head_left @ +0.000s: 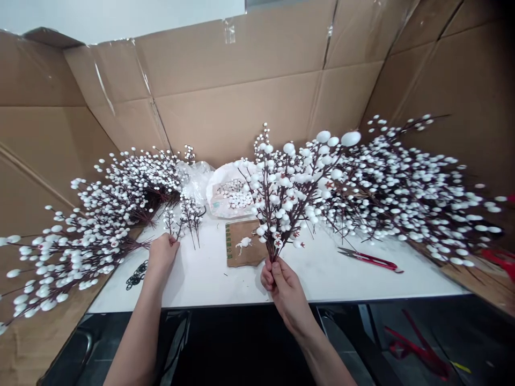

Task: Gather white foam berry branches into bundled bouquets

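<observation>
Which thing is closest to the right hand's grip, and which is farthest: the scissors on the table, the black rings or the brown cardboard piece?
In the head view, going out from the right hand:
1. Brown cardboard piece: just to its left.
2. Scissors: off to its right.
3. Black rings: far over on the left.

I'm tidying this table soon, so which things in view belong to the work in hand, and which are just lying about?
Likely part of the work:
bunch of white-berry stems, in the right hand
small sprig, at the left hand
similar heaped stems

Untouched, seemingly just lying about:
red-handled scissors, possibly a tool
black rings, possibly supplies
cardboard piece
clear plastic bag
</observation>
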Demonstrator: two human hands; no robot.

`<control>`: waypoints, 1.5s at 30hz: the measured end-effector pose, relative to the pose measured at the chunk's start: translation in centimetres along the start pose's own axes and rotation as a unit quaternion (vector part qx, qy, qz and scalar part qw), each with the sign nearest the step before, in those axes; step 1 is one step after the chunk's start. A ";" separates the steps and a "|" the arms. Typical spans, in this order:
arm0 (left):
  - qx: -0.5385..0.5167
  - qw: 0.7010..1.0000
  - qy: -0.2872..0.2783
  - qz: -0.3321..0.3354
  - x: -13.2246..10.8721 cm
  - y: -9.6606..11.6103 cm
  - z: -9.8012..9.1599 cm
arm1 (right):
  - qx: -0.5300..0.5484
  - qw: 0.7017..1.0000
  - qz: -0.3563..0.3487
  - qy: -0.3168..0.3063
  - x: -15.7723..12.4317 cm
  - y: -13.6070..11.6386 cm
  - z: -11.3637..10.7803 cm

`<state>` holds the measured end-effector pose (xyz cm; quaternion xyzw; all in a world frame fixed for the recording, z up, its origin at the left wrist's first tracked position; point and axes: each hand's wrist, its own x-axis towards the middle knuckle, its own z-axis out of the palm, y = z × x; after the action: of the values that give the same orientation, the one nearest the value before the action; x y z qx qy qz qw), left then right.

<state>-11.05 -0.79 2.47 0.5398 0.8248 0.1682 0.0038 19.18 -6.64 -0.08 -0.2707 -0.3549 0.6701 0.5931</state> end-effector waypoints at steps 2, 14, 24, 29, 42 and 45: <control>-0.005 1.000 0.014 -0.009 -0.1 -0.4 -0.1 | 0.038 0.999 0.017 0.004 0.0 -0.2 0.3; -0.181 0.965 0.146 0.119 -7.6 6.4 -3.9 | 0.301 0.934 0.141 -0.131 -0.6 -3.3 3.7; -0.481 0.845 -0.035 0.232 -14.0 13.4 -5.9 | 0.297 0.918 0.165 -0.205 -1.6 -2.6 5.1; -0.572 0.804 -0.116 0.115 -13.7 13.7 -5.5 | 0.214 0.955 0.150 -0.144 -1.7 -1.7 5.7; -0.667 0.709 -0.230 0.026 -12.7 13.6 -4.1 | -0.070 0.995 0.022 -0.065 -1.9 -2.0 7.3; -0.663 0.720 -0.204 0.021 -12.9 13.6 -4.3 | -0.066 0.995 0.020 -0.065 -1.9 -1.6 7.3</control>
<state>5.63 -8.57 8.12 0.4375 0.4705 0.5579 0.5254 14.67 -9.53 5.52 -0.2725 -0.4307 0.6730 0.5360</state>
